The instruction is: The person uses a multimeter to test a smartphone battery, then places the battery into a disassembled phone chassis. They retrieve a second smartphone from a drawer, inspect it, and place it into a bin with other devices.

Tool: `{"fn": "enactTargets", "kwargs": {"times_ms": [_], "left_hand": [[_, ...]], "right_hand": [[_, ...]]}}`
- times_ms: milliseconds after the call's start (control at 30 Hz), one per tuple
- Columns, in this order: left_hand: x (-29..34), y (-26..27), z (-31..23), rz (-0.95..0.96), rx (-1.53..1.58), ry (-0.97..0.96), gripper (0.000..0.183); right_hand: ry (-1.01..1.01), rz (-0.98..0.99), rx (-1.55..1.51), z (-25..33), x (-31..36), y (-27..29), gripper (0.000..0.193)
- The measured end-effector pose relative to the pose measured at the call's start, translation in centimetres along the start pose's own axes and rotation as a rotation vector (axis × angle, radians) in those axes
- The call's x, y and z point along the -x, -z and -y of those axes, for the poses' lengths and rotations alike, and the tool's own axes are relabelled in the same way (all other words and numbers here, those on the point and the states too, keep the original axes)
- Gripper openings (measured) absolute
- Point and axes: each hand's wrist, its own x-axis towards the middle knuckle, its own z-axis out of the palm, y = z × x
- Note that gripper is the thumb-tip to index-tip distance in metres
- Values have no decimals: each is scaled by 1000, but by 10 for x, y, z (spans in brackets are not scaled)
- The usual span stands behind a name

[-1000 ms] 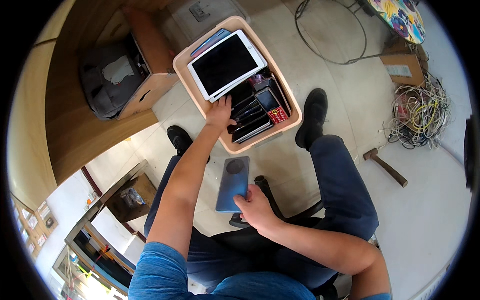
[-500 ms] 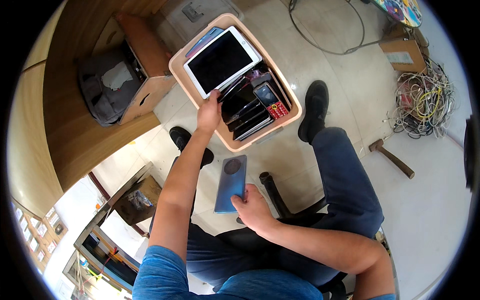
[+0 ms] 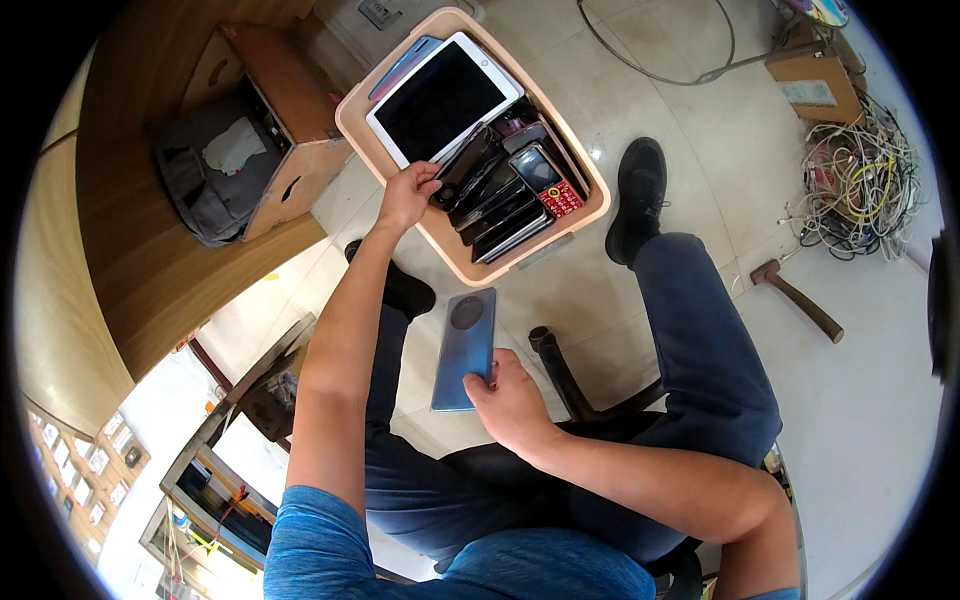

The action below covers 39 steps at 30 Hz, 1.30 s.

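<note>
My left hand (image 3: 408, 195) reaches to the near left edge of a peach plastic bin (image 3: 437, 248). Its thumb and fingers pinch the lower end of a black smartphone (image 3: 465, 165), which leans at a slant among other dark phones (image 3: 497, 221) standing in a row. A white tablet (image 3: 440, 98) lies face up at the bin's far left, beside the black phone. On the right of the row rests a red keypad phone (image 3: 549, 182). Below the bin, my right hand (image 3: 512, 402) grips a blue smartphone (image 3: 467, 345) by its lower right edge, with its round camera module facing up.
A hammer (image 3: 797, 300) lies on the right, below a tangle of cables (image 3: 860, 190) and a cardboard piece (image 3: 815, 88). At left, a grey backpack (image 3: 205, 190) sits by a wooden box (image 3: 295, 190). A black chair leg (image 3: 560, 372) stands near my right hand.
My left hand has shifted slightly, and the black smartphone it pinches now leans up more visibly from the row. The blue smartphone stays in my right hand. The whole view has moved a little.
</note>
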Motion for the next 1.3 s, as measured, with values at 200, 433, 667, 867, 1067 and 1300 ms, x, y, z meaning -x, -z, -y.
{"fn": "enactTargets", "kwargs": {"times_ms": [200,433,667,867,1067,1300], "left_hand": [[1,0,-3,-16,-7,5,24],[27,-19,-24,-221,-661,-304,19],[31,-52,-28,-271,-1005,-428,29],[26,-80,-14,-177,-711,-294,49],[27,-83,2,-111,-779,-406,44],[11,-29,-10,57,-333,-122,27]], "right_hand": [[12,-10,0,-4,0,-3,40],[24,-17,-1,-4,-3,-4,40],[19,-44,48,-6,-2,-9,33],[30,-27,26,-6,-1,-9,38],[45,-23,14,-9,-3,-11,37],[92,-72,50,-4,-7,-10,38]]}}
